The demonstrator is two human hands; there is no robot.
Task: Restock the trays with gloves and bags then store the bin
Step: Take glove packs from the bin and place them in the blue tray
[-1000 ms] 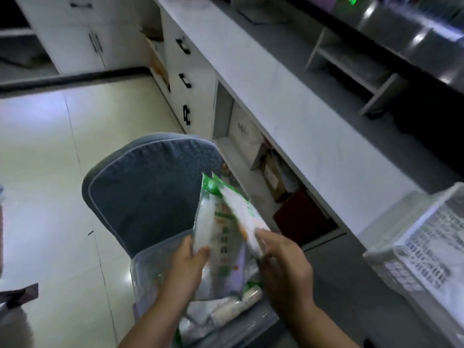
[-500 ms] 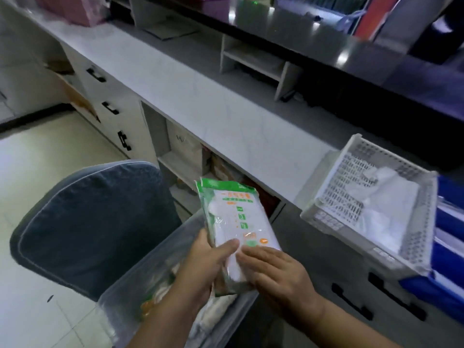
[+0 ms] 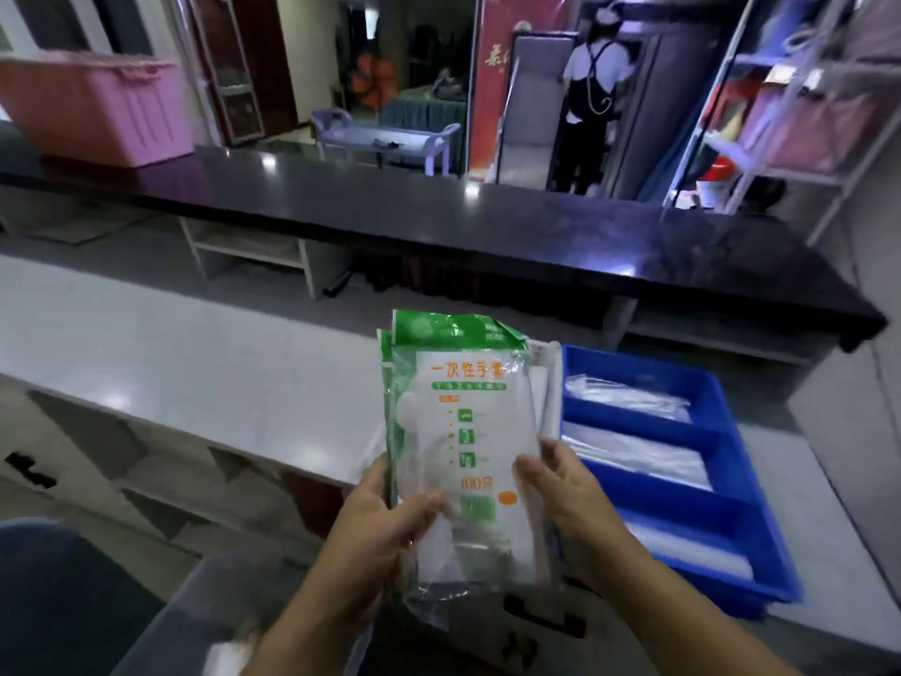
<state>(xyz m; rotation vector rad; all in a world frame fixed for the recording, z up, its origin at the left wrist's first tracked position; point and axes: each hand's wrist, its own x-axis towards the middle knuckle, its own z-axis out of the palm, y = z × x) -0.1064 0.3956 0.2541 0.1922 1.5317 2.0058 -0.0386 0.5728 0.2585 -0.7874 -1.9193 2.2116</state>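
Both hands, left hand (image 3: 385, 519) and right hand (image 3: 565, 495), grasped slippery green-and-clear plastic glove packets (image 3: 463, 431); one could slide out before reaching the blue plastic tray (image 3: 741, 480).

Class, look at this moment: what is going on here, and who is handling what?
A person stands at a grey counter and holds a green-topped packet of disposable gloves upright in both hands: the left hand grips its lower left edge, the right hand its lower right edge. Just right of the packet sits a blue tray with compartments that hold clear plastic bags. A white tray shows partly behind the packet. The packet is not yet in either tray.
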